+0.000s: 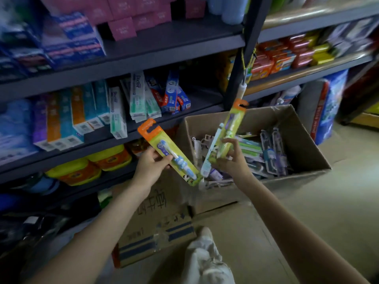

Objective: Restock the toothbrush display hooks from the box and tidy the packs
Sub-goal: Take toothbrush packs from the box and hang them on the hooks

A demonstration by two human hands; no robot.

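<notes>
Orange hang-tabs top both toothbrush packs I'm holding, and I keep those tabs pointing up, toward twelve o'clock, likely so the cut-out hooks can slide straight onto a display peg. My left hand (152,163) grips the pack with the blue brush (169,151) around its middle, thumb across the front, tilted so the tab leans toward eleven o'clock. My right hand (231,157) pinches the lower end of the yellow-green pack (233,128), with a white pack (211,152) caught alongside it.

Both hover just over the open cardboard box (303,144) at two o'clock from my hands, where more toothbrush packs (270,152) lie jumbled, still to be hung. A hanging strip (245,78) dangles from the shelf post just above the yellow-green pack's tab.

On the toothpaste boxes (136,95) at eleven o'clock I read something like "Dactor"; the printing on the packs in my hands is too blurred to read.
</notes>
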